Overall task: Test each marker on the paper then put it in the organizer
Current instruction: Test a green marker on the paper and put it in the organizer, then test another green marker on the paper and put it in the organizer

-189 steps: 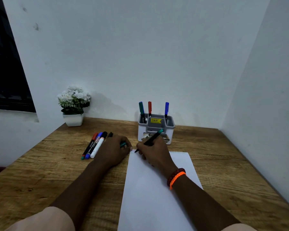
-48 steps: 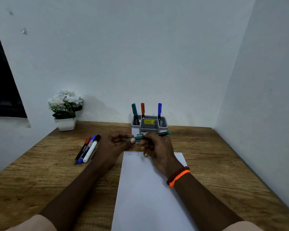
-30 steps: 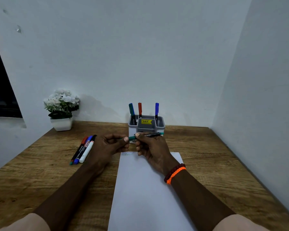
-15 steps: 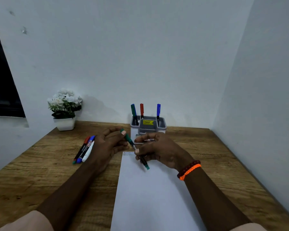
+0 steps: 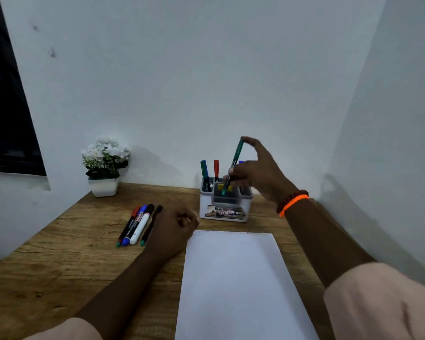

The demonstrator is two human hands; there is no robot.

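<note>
The right hand [image 5: 257, 171] pinches a green marker [image 5: 233, 166] over the organizer [image 5: 225, 201], in the middle of the frame. The left hand [image 5: 173, 227] rests curled and empty on the table [image 5: 66, 261], beside the paper [image 5: 236, 278].

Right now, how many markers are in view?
8: four lying on the table beside the left hand, three standing in the organizer, one held above it by the right hand.

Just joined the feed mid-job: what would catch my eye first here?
The right hand, raised at the back of the desk, holds a green marker tilted, lower end at the organizer rim. Three markers stand inside it; four untested markers lie left of the white paper, beside the curled left hand.
</note>
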